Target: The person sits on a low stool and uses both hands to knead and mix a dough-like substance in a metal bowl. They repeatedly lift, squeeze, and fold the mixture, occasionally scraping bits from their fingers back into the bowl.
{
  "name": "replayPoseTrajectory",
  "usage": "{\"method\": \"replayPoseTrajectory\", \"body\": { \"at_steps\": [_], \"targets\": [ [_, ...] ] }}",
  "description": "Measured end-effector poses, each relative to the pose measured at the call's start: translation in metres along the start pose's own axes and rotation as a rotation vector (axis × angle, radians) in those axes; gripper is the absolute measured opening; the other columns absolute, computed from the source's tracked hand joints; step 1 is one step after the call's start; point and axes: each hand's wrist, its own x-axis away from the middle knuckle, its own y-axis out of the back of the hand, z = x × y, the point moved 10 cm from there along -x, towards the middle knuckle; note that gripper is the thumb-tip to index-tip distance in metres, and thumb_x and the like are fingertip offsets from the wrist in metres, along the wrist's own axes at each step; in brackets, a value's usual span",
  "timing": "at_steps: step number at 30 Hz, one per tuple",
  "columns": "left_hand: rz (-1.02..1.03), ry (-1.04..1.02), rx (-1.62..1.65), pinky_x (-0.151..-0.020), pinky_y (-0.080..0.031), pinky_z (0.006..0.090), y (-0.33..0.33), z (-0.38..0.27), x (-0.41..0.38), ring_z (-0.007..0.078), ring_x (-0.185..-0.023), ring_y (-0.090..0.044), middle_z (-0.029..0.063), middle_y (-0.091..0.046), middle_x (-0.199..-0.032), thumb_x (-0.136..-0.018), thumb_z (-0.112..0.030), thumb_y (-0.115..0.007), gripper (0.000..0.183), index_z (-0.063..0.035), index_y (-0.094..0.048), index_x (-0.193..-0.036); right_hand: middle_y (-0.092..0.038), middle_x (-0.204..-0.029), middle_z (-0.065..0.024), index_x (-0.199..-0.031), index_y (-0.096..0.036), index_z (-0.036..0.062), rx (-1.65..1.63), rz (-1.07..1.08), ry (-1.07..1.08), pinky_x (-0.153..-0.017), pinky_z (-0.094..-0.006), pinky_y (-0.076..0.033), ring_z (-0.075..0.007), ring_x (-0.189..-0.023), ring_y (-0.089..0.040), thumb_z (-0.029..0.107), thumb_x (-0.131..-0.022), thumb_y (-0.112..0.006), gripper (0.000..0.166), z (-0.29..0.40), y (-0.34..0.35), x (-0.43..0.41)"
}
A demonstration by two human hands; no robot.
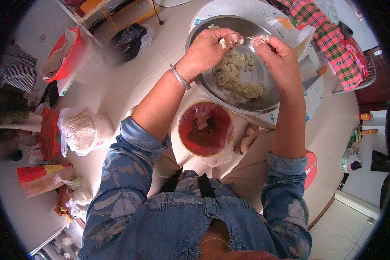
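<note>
My left hand (211, 48), with a metal bangle at the wrist, is above the left part of a wide steel basin (273, 104). Pale, sticky dough-like bits cling to its curled fingers. Over the basin's right side is my right hand (276, 55), thumb and fingers bent together, with similar pale bits on the fingertips. The hands are a short gap apart. Below them a lumpy, pale yellow-green mash (234, 74) lies in the basin, and a small lump sits near its far rim. Whether the fingers grip a piece or are only coated is hard to tell.
The basin stands on a round table (313, 94), with a cleaver (310, 78) and a plastic bag (302, 39) at its right. A red basin (185, 139) under clear plastic is between my knees. Leftward stand a white bucket (105, 126) and a red basket (74, 48). Plaid cloth (338, 45) hangs at upper right.
</note>
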Motion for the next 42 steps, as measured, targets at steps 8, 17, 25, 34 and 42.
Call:
{"method": "replayPoseTrajectory", "body": {
  "at_steps": [8, 17, 25, 34, 42],
  "targets": [
    [-0.025, -0.076, -0.125, -0.078, -0.048, 0.0273, -0.004, -0.009, 0.003, 0.0122, -0.088, -0.058, 0.0024, -0.061, -0.094, -0.087, -0.004, -0.062, 0.006, -0.0038, -0.06, -0.093, -0.064, -0.087, -0.0012, -0.103, -0.066, -0.0001, -0.181, 0.036, -0.017, -0.071, -0.0236, -0.045, -0.0081, -0.079, -0.056, 0.015, -0.09, -0.061, 0.021, 0.017, -0.002, 0.003],
    [-0.036, 0.109, 0.066, -0.075, -0.048, 0.0243, -0.003, 0.018, 0.002, 0.007, -0.082, -0.056, -0.0013, -0.06, -0.088, -0.086, 0.0, -0.065, 0.011, -0.003, -0.059, -0.095, -0.063, -0.083, -0.0091, -0.083, -0.063, -0.0009, -0.461, 0.25, 0.292, -0.062, -0.0282, -0.045, -0.0151, -0.07, -0.057, 0.008, -0.086, -0.061, 0.009, 0.132, -0.009, 0.084],
    [-0.085, 0.08, 0.076, -0.08, -0.048, 0.023, 0.008, 0.02, 0.002, 0.0064, -0.086, -0.056, -0.0014, -0.061, -0.091, -0.088, -0.002, -0.063, 0.009, -0.0021, -0.059, -0.096, -0.065, -0.086, -0.0099, -0.09, -0.066, -0.0007, -0.191, 0.48, 0.562, -0.067, -0.0277, -0.047, -0.0156, -0.074, -0.059, 0.011, -0.086, -0.061, 0.013, 0.178, -0.036, 0.155],
    [-0.128, 0.032, 0.054, -0.079, -0.049, 0.0237, 0.012, 0.02, 0.0, 0.0077, -0.085, -0.059, -0.0002, -0.064, -0.091, -0.089, -0.003, -0.062, 0.009, -0.0022, -0.061, -0.098, -0.067, -0.089, -0.0109, -0.097, -0.069, -0.0006, 1.219, 0.082, 0.463, -0.073, -0.0271, -0.049, -0.0161, -0.079, -0.062, 0.014, -0.087, -0.062, 0.019, 0.177, -0.046, 0.16],
    [-0.137, 0.062, 0.143, -0.076, -0.049, 0.0235, 0.015, 0.036, -0.005, 0.007, -0.084, -0.058, 0.0005, -0.065, -0.093, -0.088, -0.009, -0.063, 0.015, -0.0029, -0.062, -0.102, -0.065, -0.106, -0.011, -0.119, -0.061, 0.0028, 0.327, 0.245, 0.143, -0.085, -0.0289, -0.048, -0.0182, -0.094, -0.061, 0.011, -0.085, -0.061, 0.035, 0.026, -0.005, 0.002]
  ]
}}
